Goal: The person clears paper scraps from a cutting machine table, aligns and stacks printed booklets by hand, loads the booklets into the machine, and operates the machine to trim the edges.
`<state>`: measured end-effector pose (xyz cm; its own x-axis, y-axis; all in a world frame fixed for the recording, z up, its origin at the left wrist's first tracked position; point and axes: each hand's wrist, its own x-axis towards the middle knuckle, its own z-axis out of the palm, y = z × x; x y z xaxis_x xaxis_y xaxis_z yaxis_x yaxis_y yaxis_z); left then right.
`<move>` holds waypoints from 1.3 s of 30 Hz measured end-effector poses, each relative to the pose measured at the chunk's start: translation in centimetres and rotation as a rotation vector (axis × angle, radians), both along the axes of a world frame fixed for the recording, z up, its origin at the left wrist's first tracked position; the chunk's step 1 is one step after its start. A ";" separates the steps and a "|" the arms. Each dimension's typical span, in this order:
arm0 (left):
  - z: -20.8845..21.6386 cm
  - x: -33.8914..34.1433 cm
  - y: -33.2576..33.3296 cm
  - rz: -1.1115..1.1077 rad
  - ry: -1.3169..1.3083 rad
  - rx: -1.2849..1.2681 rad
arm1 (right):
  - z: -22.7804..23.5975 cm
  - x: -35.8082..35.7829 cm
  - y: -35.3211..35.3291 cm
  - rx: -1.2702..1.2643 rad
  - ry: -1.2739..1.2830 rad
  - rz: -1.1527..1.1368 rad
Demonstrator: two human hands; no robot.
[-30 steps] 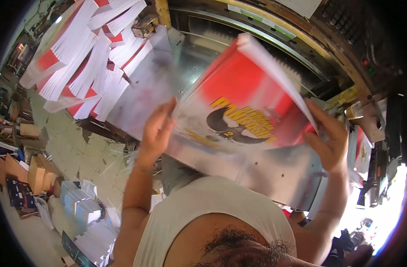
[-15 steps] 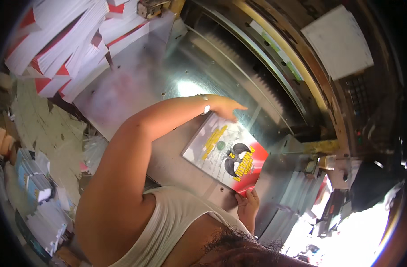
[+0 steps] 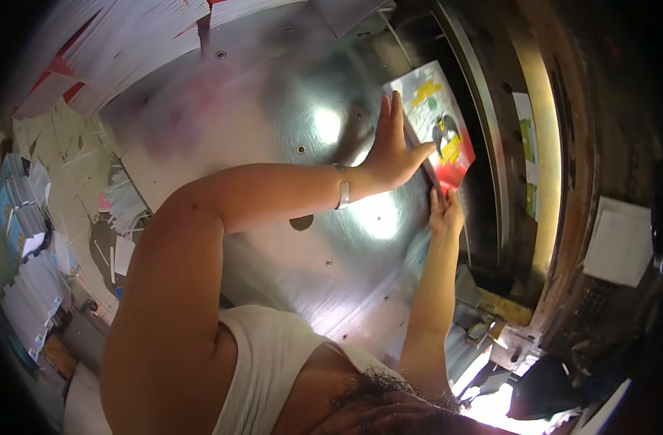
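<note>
Several piles of white and red printed sheets lie on the littered floor at the far left, and more white stacks with red edges fan out along the top left rim of the shiny, scuffed metal machine table, which is dotted with small round holes. Across that table the left arm stretches out, a pale bracelet on the wrist; the left hand lies flat, fingers straight and together, thumb spread, pressing the edge of a red, yellow and white printed stack of sheets that sits at the table's far side against the dark machine throat. Just below, the right hand grips the stack's near corner, fingers curled on it.
</note>
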<state>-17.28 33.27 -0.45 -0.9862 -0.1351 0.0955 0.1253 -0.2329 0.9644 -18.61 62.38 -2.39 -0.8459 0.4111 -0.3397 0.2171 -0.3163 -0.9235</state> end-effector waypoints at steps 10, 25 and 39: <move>0.9 -14.6 3.3 -0.213 -0.430 0.542 | -0.9 -15.5 -4.9 -0.043 0.029 -0.057; 0.6 -16.9 -0.1 -0.509 -0.203 0.733 | -3.0 -14.3 -4.3 1.553 0.109 0.092; 1.1 -16.8 2.1 -0.347 -0.386 0.698 | -1.4 -12.6 -6.3 1.561 0.111 0.076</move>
<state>-34.13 35.34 0.69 -0.9288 0.2761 -0.2471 -0.3689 -0.7513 0.5471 -31.17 56.05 -3.83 -0.8713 0.2406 0.4277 0.0988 0.9397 -0.3274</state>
